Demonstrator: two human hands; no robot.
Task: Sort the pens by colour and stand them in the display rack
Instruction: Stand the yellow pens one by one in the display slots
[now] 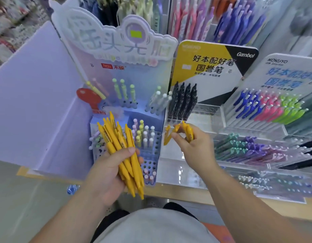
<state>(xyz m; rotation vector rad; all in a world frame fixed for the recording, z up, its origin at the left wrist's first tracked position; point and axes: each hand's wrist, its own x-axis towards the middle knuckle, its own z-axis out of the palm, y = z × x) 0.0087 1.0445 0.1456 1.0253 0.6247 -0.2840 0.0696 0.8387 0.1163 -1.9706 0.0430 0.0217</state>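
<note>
Meanwhile, both hands' fingers clamp yellow pens [120,148] above a wooden shelf [169,192] crowded with display racks [204,120].

Shop aisle; pale wood shelf edge [186,192]; lilac panel [37,95] left; even light.
</note>
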